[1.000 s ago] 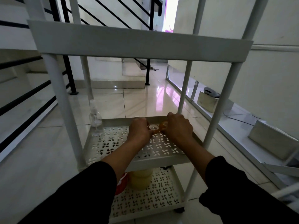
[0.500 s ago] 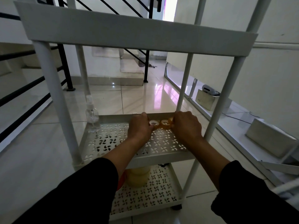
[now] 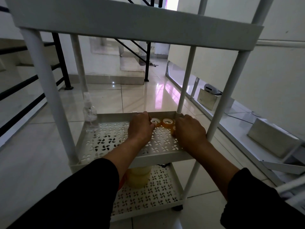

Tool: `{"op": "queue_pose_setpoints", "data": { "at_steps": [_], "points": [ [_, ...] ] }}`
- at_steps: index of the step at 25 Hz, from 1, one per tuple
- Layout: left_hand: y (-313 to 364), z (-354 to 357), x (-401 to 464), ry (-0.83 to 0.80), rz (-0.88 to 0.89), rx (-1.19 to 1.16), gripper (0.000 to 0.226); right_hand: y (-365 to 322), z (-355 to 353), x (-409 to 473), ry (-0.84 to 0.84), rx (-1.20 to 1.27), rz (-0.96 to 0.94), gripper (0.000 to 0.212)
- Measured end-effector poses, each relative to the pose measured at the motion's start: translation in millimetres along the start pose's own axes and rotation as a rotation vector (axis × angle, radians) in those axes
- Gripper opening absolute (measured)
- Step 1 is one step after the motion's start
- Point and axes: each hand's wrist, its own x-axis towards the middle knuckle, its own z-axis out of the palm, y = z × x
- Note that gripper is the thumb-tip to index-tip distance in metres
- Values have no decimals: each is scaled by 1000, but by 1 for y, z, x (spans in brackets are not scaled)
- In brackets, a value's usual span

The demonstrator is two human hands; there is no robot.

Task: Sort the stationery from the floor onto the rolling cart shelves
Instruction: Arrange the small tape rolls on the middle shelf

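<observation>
Small amber rolls of clear tape sit on their sides in a row at the far right corner of the perforated white metal middle shelf of the rolling cart, touching its far rim. The left hand rests beside the leftmost roll, its fingers curled against it; whether they pinch the roll or only nudge it into line I cannot tell. The right hand lies at the right end of the row with its fingers bent down over another roll that is partly hidden, so I cannot tell the grip there either.

A clear plastic spray bottle stands at the far left corner of the same shelf. On the perforated bottom shelf stand larger yellowish tape rolls, stacked, with something red just left of them, mostly hidden by the arm.

Judging by this, several items are already sorted and the tape is being tidied. How much remains on the floor is not in view.
</observation>
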Motion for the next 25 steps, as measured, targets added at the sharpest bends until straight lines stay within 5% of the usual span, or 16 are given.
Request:
{"op": "queue_pose_setpoints", "data": {
  "at_steps": [11, 25],
  "points": [
    [-2, 1, 0, -19, 64, 23, 28, -4, 28, 37, 151, 50, -102, 18],
    [0, -2, -4, -50, 114, 40, 30, 6, 31, 44, 160, 51, -58, 26]
  ]
}}
